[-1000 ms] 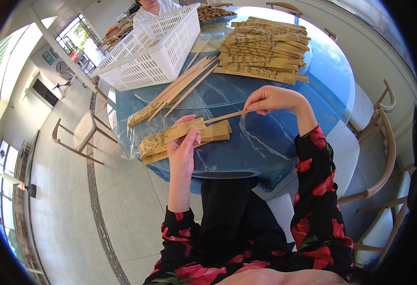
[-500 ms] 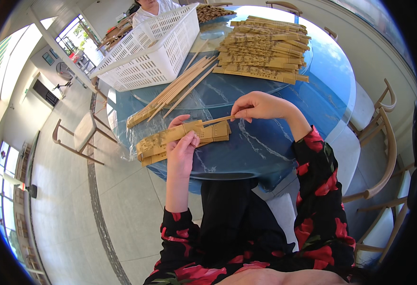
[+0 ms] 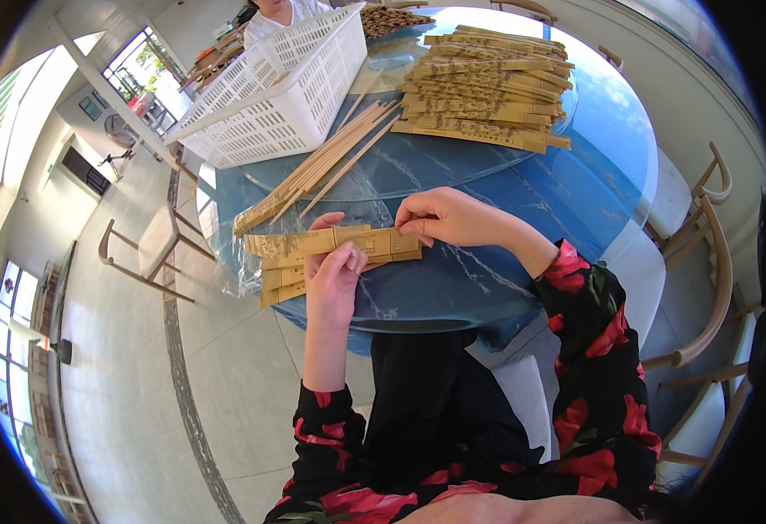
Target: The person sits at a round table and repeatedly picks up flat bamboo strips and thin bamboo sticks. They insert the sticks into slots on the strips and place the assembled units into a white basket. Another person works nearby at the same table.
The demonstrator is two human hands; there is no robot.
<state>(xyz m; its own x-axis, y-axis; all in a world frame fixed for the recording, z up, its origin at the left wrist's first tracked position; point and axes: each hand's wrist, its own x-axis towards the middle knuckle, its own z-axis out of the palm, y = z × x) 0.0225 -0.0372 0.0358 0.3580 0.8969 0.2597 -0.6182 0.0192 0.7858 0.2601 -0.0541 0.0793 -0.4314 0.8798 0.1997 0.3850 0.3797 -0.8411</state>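
My left hand (image 3: 335, 275) is closed on a tan printed paper chopstick sleeve (image 3: 291, 248), thumb on top and fingers behind it. The sleeve lies roughly level above several like sleeves (image 3: 282, 289) fanned on the table's near edge. At its right end my right hand (image 3: 453, 218) pinches the ends of the wooden chopsticks, which are mostly hidden by the paper and my fingertips. Just beyond my hands, loose wooden chopsticks (image 3: 335, 157) lie in a slanting bundle, their near ends by another tan sleeve (image 3: 259, 215).
A large heap of tan sleeves (image 3: 488, 92) sits on the glass turntable. Left of it stands a white slatted plastic basket (image 3: 287, 122). Clear film and a blue marbled cover (image 3: 479, 279) lie on the table. A person (image 3: 282, 19) sits opposite; wooden chairs (image 3: 160, 240) stand around.
My right hand has moved left toward my left hand, and the pale length of chopstick that showed between them is now out of sight. The sleeve's left end has risen slightly.
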